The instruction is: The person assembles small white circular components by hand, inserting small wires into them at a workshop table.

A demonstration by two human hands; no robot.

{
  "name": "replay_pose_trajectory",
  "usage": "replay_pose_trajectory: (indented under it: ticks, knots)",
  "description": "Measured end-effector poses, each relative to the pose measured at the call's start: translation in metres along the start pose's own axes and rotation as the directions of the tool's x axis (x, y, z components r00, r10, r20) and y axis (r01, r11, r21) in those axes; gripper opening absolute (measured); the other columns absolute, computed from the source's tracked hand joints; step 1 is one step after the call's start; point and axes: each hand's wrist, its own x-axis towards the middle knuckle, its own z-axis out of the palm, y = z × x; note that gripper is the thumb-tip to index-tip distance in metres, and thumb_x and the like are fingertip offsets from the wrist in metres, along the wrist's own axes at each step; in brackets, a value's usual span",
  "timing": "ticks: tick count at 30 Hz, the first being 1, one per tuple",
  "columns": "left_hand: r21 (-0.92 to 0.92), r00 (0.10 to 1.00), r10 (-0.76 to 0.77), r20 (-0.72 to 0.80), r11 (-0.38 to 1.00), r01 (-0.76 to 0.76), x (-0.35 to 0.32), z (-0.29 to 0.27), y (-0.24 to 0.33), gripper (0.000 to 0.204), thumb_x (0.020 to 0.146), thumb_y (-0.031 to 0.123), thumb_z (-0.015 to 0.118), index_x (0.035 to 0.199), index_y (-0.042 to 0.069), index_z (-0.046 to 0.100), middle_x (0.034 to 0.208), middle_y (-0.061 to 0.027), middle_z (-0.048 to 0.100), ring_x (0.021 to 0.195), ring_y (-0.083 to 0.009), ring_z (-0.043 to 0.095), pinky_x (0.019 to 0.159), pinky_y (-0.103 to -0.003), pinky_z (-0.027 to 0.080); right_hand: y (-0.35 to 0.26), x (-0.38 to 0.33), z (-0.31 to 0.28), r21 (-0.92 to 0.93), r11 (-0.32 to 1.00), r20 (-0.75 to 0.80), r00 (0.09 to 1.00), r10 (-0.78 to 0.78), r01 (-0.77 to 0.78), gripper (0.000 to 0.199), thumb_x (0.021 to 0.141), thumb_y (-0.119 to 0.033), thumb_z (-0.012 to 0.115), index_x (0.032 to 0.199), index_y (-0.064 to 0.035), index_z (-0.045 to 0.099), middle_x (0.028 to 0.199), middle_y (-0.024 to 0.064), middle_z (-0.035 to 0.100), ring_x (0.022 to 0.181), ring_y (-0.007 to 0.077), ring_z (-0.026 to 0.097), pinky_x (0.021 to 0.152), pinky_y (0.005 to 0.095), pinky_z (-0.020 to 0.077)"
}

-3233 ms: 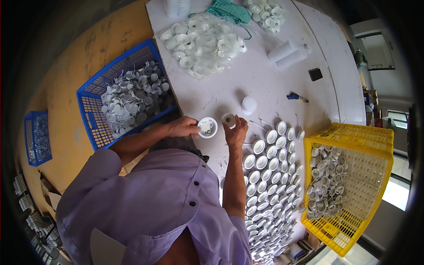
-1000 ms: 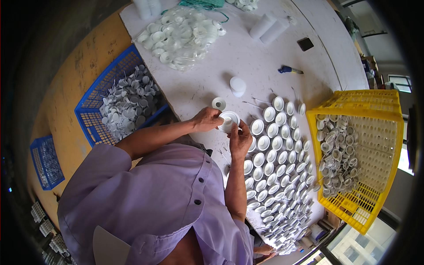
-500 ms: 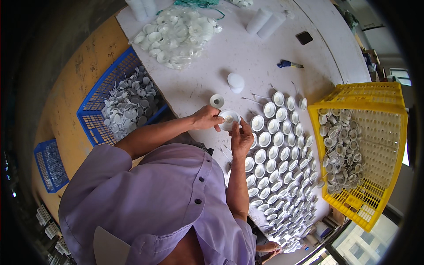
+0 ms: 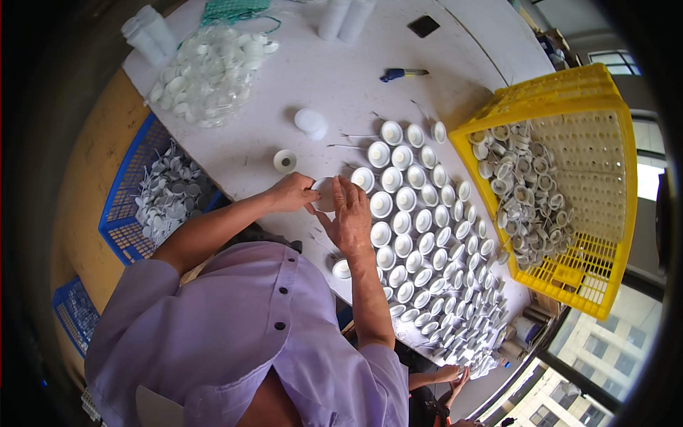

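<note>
Both of my hands meet over the white table, closed on one white round lamp fitting (image 4: 324,195). My left hand (image 4: 292,192) grips its left edge with thumb and fingers. On the other side, my right hand (image 4: 346,213) lays its fingers over the right part of the rim and partly hides it. The fitting's face now looks plain white. Just beyond my left hand stands a small white cup-shaped part (image 4: 284,161) with a dark centre. Farther off lie a few thin white discs (image 4: 311,123). Rows of white round lamp fittings (image 4: 403,201), some with wires, spread to my right.
A yellow crate (image 4: 615,178) with loose fittings stands at the right. Blue baskets (image 4: 117,206) of parts sit at the left. A clear bag of white parts (image 4: 206,75), a utility knife (image 4: 403,74) and a dark square (image 4: 423,26) lie farther back. Another person's hands (image 4: 452,377) show at bottom right.
The view has shifted, so the table's things sit farther left. The fitting's inside, with a yellowish speckled part, showed before; a plain white face shows now. My right fingers have spread over its rim.
</note>
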Motion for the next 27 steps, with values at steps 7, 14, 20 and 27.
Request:
replay_pose_trajectory:
  ticks: [7, 14, 20, 27]
  knots:
    - [0.133, 0.982, -0.049, 0.181, 0.991, 0.025, 0.029, 0.034, 0.038, 0.025, 0.092, 0.02, 0.053, 0.101, -0.003, 0.058, 0.082, -0.0105, 0.065, 0.078, -0.0183, 0.069, 0.054, -0.028, 0.047, 0.046, -0.028, -0.026, 0.066, 0.99, 0.007, 0.992, 0.124, -0.125, 0.078, 0.061, -0.014, 0.08, 0.13, -0.0059, 0.046, 0.125, 0.0156, 0.049, 0.107, 0.0333, 0.051, 0.09, 0.0397, 0.0447]
    - [0.146, 0.976, 0.195, -0.095, 0.973, -0.18, 0.051, 0.05, 0.054, 0.039, 0.088, 0.017, 0.061, 0.121, -0.002, 0.05, 0.117, -0.0164, 0.059, 0.105, -0.0214, 0.059, 0.089, -0.031, 0.049, 0.188, -0.048, -0.069, 0.207, 0.937, -0.319, 0.885, 0.338, -0.283, 0.076, 0.061, -0.014, 0.082, 0.128, -0.0026, 0.047, 0.122, 0.0212, 0.051, 0.112, 0.037, 0.05, 0.095, 0.0414, 0.042]
    - [0.09, 0.973, 0.177, -0.147, 0.982, -0.165, 0.036, 0.044, 0.041, 0.034, 0.088, 0.012, 0.058, 0.118, -0.002, 0.053, 0.115, -0.015, 0.06, 0.102, -0.0221, 0.061, 0.086, -0.03, 0.049, 0.322, -0.019, -0.097, -0.035, 0.887, -0.471, 0.79, 0.392, -0.461, 0.071, 0.064, -0.021, 0.079, 0.124, 0.0014, 0.049, 0.121, 0.0227, 0.052, 0.111, 0.0377, 0.05, 0.096, 0.0405, 0.0404]
    - [0.107, 0.968, 0.033, -0.248, 0.994, -0.006, 0.015, 0.017, -0.011, 0.025, 0.089, 0.0, 0.051, 0.112, -0.005, 0.056, 0.108, -0.0132, 0.061, 0.095, -0.0182, 0.064, 0.083, -0.027, 0.05, 0.393, 0.011, -0.093, -0.089, 0.844, -0.208, 0.838, 0.504, -0.529, 0.07, 0.061, -0.02, 0.077, 0.125, -0.0065, 0.051, 0.123, 0.0165, 0.054, 0.11, 0.037, 0.051, 0.094, 0.0411, 0.042]
